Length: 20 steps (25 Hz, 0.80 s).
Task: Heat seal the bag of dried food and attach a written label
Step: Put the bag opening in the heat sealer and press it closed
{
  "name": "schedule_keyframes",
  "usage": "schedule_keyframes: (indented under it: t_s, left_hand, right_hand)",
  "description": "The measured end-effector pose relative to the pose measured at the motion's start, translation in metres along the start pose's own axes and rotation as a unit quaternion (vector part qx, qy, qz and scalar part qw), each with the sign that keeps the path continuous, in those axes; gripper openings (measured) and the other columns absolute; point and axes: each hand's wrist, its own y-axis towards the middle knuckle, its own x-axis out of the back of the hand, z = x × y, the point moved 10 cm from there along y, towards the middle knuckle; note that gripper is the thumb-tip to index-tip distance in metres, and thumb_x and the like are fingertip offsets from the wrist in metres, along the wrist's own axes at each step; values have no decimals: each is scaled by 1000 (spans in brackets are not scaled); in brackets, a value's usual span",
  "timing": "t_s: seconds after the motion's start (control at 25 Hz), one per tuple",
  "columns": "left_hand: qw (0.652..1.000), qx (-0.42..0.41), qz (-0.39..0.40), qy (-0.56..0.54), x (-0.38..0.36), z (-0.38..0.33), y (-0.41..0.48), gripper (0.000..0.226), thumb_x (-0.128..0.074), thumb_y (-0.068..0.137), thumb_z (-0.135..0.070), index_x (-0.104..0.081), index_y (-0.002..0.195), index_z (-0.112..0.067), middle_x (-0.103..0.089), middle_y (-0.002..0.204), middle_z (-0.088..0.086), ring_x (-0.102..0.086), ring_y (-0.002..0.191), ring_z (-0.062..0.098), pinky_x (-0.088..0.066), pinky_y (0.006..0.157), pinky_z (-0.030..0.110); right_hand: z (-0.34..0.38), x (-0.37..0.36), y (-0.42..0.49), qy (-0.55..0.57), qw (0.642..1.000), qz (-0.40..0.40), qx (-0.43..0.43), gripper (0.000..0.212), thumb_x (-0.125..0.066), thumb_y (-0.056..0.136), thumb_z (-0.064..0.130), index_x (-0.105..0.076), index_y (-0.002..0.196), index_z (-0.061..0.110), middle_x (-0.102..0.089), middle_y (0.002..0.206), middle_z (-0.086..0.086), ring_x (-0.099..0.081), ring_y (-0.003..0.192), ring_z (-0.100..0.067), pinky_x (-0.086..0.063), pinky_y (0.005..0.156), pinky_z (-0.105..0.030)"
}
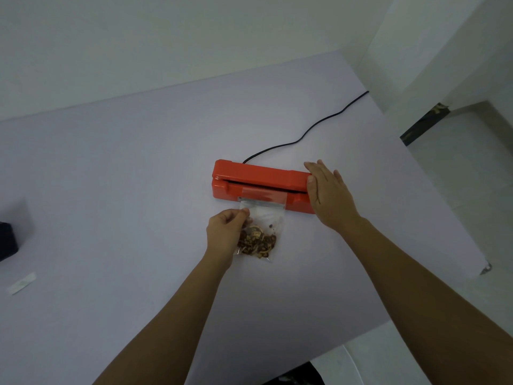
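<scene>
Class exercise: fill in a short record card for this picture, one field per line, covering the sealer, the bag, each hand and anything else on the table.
sealer: orange heat sealer, bar slightly raised, black cord behind
bag: clear bag of dried food, mouth laid in the sealer's slot
left hand: left hand pinches the bag's left edge
right hand: right hand flat on the sealer's right end
table: pale table
also present: white label strip, dark object at left edge

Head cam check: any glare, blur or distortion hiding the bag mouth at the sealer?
Head view: even, soft light, faint shadows; the clear bag shows mild sheen over the red sealer, its edge still readable; wide-angle bends the table edges; left hand and right hand sharp.
</scene>
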Motion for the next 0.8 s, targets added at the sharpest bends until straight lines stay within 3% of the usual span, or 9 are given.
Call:
schedule_keyframes:
  t_s: [0.8]
  left_hand:
    - [1000,10,3,-6,-2,1,3,20,-65,84,-26,-70,68,-15,-71,72,4,-68,79,26,-54,87,50]
  right_hand:
    - [5,4,2,-8,1000,24,14,46,-20,101,29,-27,143,12,-31,152,-4,-15,144,-17,-6,117,-36]
